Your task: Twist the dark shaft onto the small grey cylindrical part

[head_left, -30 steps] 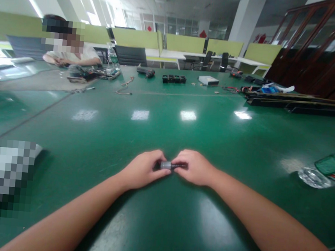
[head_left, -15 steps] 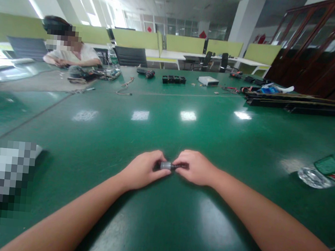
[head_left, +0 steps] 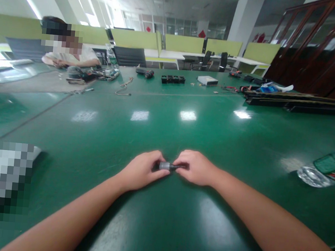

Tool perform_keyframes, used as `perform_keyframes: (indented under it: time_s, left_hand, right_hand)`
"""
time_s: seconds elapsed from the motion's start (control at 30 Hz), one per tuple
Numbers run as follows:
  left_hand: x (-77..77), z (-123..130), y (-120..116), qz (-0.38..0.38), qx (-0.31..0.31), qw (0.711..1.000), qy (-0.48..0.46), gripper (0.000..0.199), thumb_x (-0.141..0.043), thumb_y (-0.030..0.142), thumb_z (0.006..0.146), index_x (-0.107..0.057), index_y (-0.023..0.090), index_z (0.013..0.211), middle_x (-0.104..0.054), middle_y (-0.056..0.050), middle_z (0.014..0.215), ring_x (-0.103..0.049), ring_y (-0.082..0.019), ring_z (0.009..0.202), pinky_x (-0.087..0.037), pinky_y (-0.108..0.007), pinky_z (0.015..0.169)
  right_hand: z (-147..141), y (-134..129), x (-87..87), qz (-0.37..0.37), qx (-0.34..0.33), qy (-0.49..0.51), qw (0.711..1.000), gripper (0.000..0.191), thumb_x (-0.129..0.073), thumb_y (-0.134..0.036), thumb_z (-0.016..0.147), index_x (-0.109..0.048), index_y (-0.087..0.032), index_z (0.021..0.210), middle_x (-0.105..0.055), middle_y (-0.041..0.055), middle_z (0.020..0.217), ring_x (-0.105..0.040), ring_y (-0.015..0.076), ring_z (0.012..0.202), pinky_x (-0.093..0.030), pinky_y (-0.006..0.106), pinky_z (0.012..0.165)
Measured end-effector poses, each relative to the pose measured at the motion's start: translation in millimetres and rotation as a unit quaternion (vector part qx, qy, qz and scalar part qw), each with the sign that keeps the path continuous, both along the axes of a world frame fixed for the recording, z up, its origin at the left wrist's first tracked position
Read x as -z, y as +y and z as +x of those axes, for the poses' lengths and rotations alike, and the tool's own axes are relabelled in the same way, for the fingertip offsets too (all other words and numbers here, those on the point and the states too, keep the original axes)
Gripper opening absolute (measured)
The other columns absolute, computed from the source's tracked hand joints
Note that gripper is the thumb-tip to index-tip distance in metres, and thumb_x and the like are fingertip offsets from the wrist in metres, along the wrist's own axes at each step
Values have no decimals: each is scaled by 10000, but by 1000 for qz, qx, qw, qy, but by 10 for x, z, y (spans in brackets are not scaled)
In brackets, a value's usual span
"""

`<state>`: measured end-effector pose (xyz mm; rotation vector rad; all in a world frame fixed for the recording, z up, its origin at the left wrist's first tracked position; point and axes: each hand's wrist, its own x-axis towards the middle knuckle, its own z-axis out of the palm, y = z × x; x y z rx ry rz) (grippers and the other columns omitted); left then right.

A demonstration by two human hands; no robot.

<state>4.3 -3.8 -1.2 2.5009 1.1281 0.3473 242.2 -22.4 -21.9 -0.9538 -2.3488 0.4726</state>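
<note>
Between my two hands lies a small grey-and-black cylinder [head_left: 164,165], level and close above or on the green tabletop; which of the two I cannot tell. My left hand [head_left: 145,169] has its thumb and fingers closed round the grey barrel end. My right hand [head_left: 195,168] pinches the thinner, dark, ribbed-looking end. Fingers cover both tips of the cylinder, and its exact kind is too small to make out.
A clear plastic bottle [head_left: 324,170] lies at the right. A blurred-out flat object [head_left: 3,175] is at left. Farther back are a power drill [head_left: 145,72], a black block-like part [head_left: 173,79], a white box [head_left: 207,80] and long dark strips [head_left: 301,103]. Another person [head_left: 70,56] sits far left.
</note>
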Motion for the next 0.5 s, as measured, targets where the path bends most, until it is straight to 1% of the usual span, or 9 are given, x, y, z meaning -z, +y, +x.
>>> perform_keyframes:
  time_s: [0.5]
  left_hand:
    - [-2, -9, 2, -2, 0, 1000, -4, 294, -645, 494, 871, -634, 206, 929, -649, -2, 815, -591, -170, 710, -405, -273, 644]
  right_hand:
    - [15, -10, -11, -12, 6, -8, 1000, 147, -673, -141, 832, -747, -164, 957, -696, 44, 843, -588, 173, 820, -442, 279, 757]
